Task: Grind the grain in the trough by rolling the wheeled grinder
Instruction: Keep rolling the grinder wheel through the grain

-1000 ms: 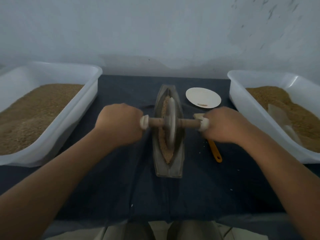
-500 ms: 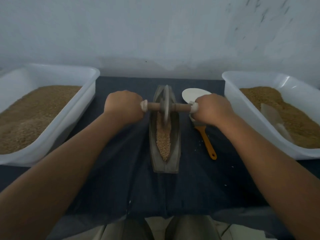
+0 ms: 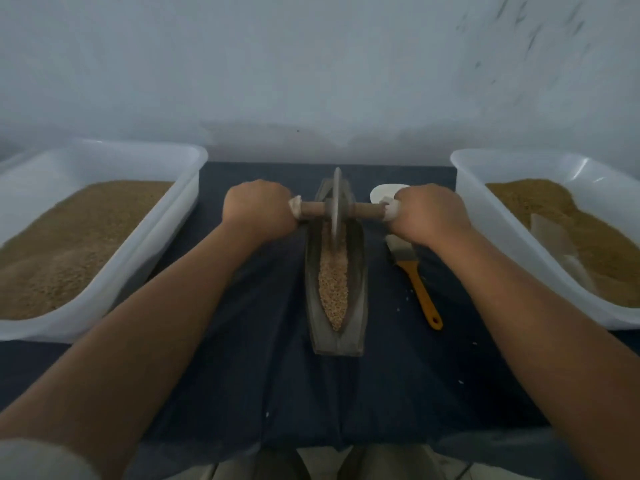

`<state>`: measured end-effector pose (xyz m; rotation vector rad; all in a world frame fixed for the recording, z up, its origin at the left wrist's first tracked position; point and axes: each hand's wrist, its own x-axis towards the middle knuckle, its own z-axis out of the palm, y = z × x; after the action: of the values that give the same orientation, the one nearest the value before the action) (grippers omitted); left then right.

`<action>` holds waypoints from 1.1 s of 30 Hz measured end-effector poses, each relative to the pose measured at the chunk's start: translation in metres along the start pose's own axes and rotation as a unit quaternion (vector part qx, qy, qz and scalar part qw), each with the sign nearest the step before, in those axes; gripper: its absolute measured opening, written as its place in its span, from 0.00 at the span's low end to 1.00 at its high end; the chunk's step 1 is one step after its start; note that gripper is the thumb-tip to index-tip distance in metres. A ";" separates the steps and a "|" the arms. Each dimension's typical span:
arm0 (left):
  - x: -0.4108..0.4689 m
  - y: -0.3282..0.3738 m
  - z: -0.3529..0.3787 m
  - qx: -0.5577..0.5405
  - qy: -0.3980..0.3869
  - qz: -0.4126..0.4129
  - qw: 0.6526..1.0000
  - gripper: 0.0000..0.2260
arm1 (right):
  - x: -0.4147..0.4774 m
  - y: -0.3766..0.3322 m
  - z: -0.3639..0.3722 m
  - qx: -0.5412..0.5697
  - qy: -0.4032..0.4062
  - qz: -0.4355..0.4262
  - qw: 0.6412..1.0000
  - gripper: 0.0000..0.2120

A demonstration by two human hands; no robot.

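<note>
Gripping wheeled grinder (image 3: 336, 206) axle, left hand (image 3: 258, 209) and right hand (image 3: 431, 214) curled tight. Risks overrunning trough (image 3: 358, 306) at far end, scattering grain (image 3: 333, 289).

Head cam, fwd-down, close

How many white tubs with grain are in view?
2. The left tub stands left of the trough, the right tub right of it. The frame edges cut both; others may lie outside.
</note>
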<state>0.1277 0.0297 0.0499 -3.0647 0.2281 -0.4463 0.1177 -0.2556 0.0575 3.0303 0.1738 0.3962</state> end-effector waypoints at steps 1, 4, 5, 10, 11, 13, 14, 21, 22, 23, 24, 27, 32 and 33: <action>-0.002 0.001 -0.003 0.007 0.000 0.004 1.000 0.18 | 0.001 0.001 -0.002 0.002 -0.018 0.004 1.000 0.14; -0.036 -0.001 -0.010 0.039 0.013 0.045 0.998 0.16 | -0.025 0.007 -0.008 0.033 -0.125 -0.015 0.992 0.11; -0.054 -0.004 -0.011 0.053 0.035 0.072 0.995 0.16 | -0.042 0.009 -0.012 0.052 -0.163 -0.030 0.985 0.11; -0.098 -0.019 -0.011 0.079 0.088 0.112 0.987 0.16 | -0.086 0.013 -0.019 0.102 -0.192 -0.067 0.974 0.19; -0.089 -0.018 -0.006 0.069 0.057 0.104 0.990 0.15 | -0.077 0.011 -0.014 0.086 -0.172 -0.055 0.980 0.18; -0.053 -0.012 -0.002 0.040 0.007 0.064 0.997 0.15 | -0.049 0.005 -0.005 0.071 -0.124 -0.024 0.989 0.15; -0.031 -0.009 -0.002 0.029 -0.003 0.047 0.998 0.15 | -0.033 0.002 -0.002 0.068 -0.102 -0.009 0.992 0.14; -0.017 -0.002 -0.009 0.036 0.002 0.037 0.999 0.15 | -0.012 0.003 -0.006 0.032 -0.116 0.014 0.993 0.13; -0.036 -0.003 -0.009 0.041 0.012 0.052 0.998 0.15 | -0.028 0.005 -0.010 0.041 -0.144 0.000 0.989 0.11; -0.056 -0.006 -0.010 0.048 0.028 0.071 0.996 0.14 | -0.047 0.008 -0.014 0.053 -0.170 -0.015 0.984 0.10; -0.077 -0.009 -0.011 0.059 0.049 0.090 0.993 0.14 | -0.065 0.010 -0.018 0.064 -0.191 -0.032 0.979 0.12; -0.113 -0.015 -0.018 0.052 0.109 0.119 0.986 0.16 | -0.091 0.013 -0.027 0.089 -0.217 -0.062 0.970 0.17; -0.054 -0.006 -0.006 0.060 0.026 0.065 0.996 0.16 | -0.040 0.004 -0.006 0.051 -0.169 -0.016 0.984 0.12; -0.034 -0.005 -0.004 0.054 0.018 0.054 0.997 0.16 | -0.027 0.003 -0.001 0.046 -0.149 0.002 0.988 0.13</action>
<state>0.0945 0.0393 0.0442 -2.9247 0.3560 -0.4904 0.0914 -0.2615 0.0520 3.1305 0.1698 -0.0704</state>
